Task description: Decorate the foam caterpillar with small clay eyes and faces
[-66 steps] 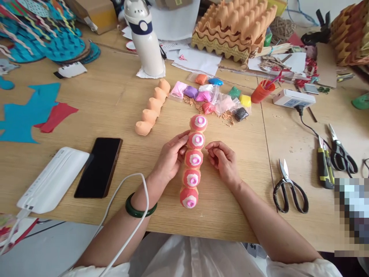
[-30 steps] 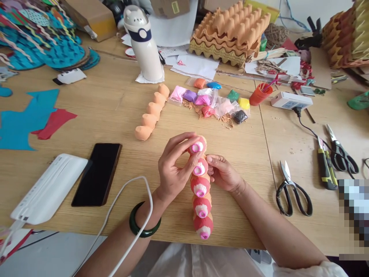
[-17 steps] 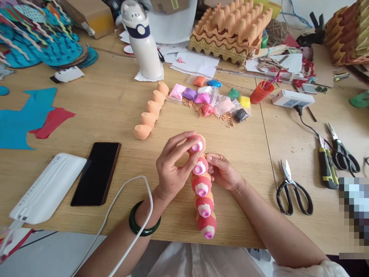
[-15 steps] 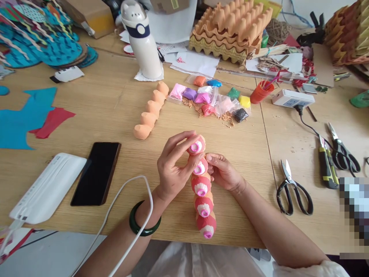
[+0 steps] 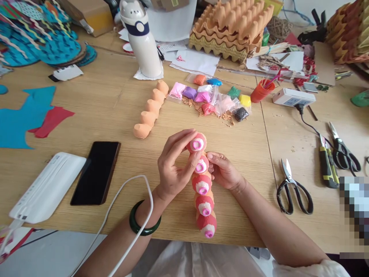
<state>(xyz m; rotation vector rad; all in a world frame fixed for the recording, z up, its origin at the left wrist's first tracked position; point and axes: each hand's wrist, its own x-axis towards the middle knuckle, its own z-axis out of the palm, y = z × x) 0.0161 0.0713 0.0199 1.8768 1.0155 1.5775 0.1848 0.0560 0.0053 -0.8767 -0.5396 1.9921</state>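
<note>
A strip of egg-carton cups [image 5: 202,184] capped with red, white and pink clay rings is tilted up off the wooden table [image 5: 115,104], near its front edge. My left hand [image 5: 173,165] pinches the top cup between thumb and fingers. My right hand [image 5: 223,171] is closed on the strip's right side at the second cup. A plain orange strip of carton cups [image 5: 150,109] lies farther back on the left. Small bags of coloured clay [image 5: 211,98] sit behind the decorated strip.
A black phone [image 5: 96,173] and a white power bank [image 5: 47,188] with its cable lie at the left. Scissors [image 5: 294,188], a utility knife [image 5: 325,161] and more scissors [image 5: 343,148] lie at the right. Behind stand a white bottle [image 5: 142,38], stacked egg trays [image 5: 233,27], a red cup [image 5: 261,92] and a power strip [image 5: 294,97].
Both hands took hold of the decorated strip, lifted its far end off the table and drew it toward me; in the last half second it has barely moved.
</note>
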